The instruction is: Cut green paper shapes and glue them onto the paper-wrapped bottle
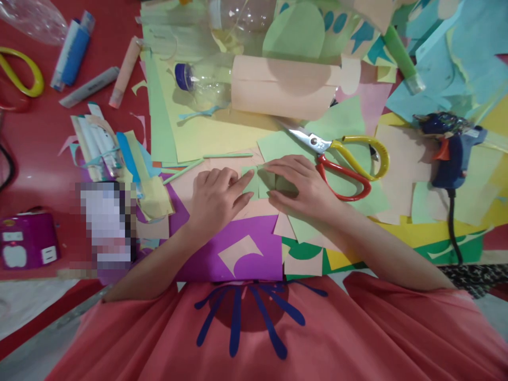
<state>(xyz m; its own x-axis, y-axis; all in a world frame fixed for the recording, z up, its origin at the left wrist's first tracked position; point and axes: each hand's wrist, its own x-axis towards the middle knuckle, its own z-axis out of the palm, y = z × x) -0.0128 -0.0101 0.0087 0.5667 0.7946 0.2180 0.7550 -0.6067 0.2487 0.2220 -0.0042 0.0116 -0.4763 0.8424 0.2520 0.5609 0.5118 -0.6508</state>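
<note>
A small light green paper piece (262, 185) with a crease lies flat between my hands on peach paper. My left hand (218, 198) rests at its left side, index finger and thumb stretched apart at the edge, the other fingers loosely curled. On the right side, my right hand (299, 182) lies with its fingers extended over the paper and its thumb apart. Scissors (317, 143) with one yellow and one red handle lie half spread just beyond my right hand. A clear plastic bottle (210, 79) wrapped in peach paper (278, 84) lies on its side farther back.
A blue glue gun (452, 153) with a black cord sits at the right. Several markers (95, 140), a phone (107, 222) and a purple box (29, 241) are at the left. Purple paper (198, 259) lies near me, and blue scraps (436, 69) cover the back right.
</note>
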